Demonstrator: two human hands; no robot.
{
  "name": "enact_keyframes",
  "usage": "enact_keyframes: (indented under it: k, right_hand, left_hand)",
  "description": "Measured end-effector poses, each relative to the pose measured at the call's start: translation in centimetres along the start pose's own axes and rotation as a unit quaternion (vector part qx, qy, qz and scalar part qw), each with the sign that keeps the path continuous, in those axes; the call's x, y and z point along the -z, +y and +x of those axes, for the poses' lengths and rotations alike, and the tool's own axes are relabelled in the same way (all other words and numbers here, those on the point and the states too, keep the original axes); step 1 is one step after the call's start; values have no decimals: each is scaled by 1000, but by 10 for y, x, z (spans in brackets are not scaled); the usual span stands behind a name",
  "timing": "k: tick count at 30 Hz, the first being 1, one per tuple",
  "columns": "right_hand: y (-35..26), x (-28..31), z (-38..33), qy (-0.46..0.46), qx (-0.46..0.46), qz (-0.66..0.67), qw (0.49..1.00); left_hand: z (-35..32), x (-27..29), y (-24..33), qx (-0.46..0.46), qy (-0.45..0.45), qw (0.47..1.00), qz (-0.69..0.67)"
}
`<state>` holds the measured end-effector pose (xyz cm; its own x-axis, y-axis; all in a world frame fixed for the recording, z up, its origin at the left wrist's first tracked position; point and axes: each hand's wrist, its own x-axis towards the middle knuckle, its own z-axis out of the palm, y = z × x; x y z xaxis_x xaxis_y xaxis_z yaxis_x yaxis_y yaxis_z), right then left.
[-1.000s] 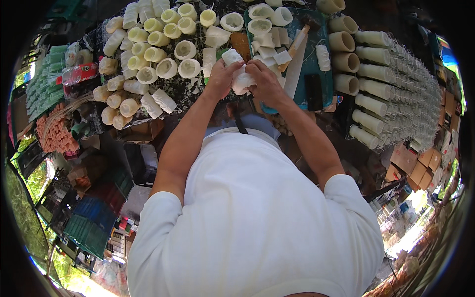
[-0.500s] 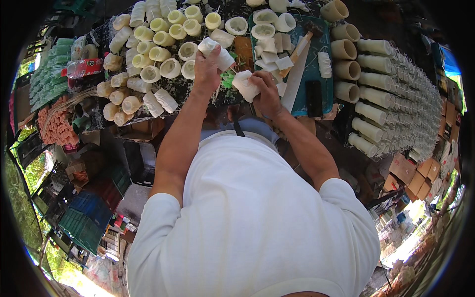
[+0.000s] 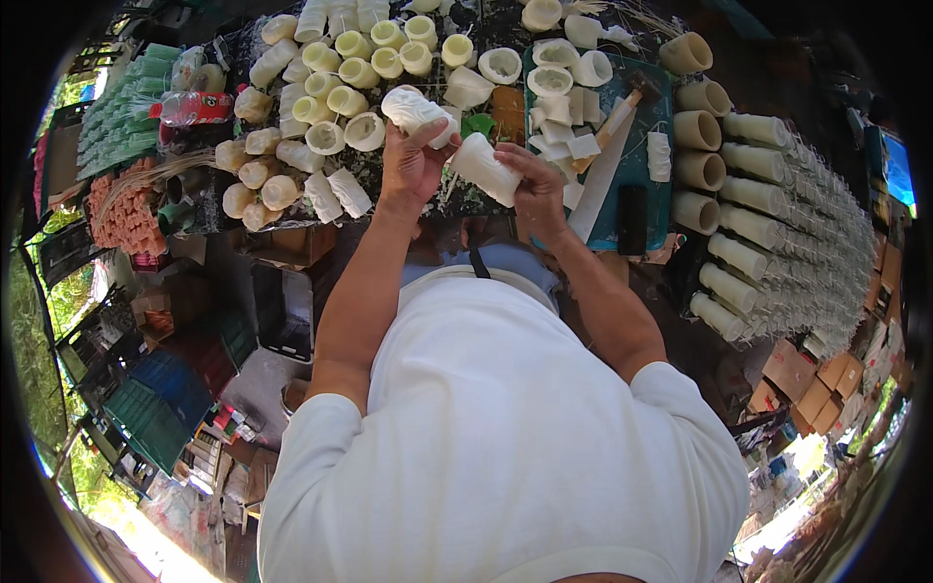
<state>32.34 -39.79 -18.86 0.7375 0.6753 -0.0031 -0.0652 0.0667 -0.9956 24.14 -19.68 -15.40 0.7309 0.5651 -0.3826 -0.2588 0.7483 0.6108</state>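
We are pinching a white embossed cylinder (image 3: 410,109) in the left hand (image 3: 412,173) — thumb and fingers at its lower end — and gripping a white tapered cylinder (image 3: 486,171) in the right hand (image 3: 538,190), holding both just beside each other, left of the teal tray (image 3: 658,216).

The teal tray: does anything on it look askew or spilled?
The hammer-like tool lies aslant, out of line with the sides of the teal tray, beside jumbled white chunks. That looks slightly haphazard, though perhaps normal here; no spill stands out.
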Motion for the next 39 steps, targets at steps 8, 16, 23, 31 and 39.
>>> enact_keyframes:
  k: [8,16,23,31,39]
  right_hand:
    - [-43,20,13,-72,47,-114,990]
    - [-54,43,19,-77,106,-206,970]
    - [11,25,32,-38,131,-439,888]
    - [47,-74,75,-111,-126,-453,875]
    - [74,-84,103,-94,-135,-480,862]
  left_hand:
    - [-7,-5,16,6,-35,998,45]
    - [8,13,39,-138,-59,981,124]
    - [-23,8,78,-98,-65,991,68]
    - [-99,76,60,-38,45,998,-6]
    - [-143,138,37,-9,19,987,-158]
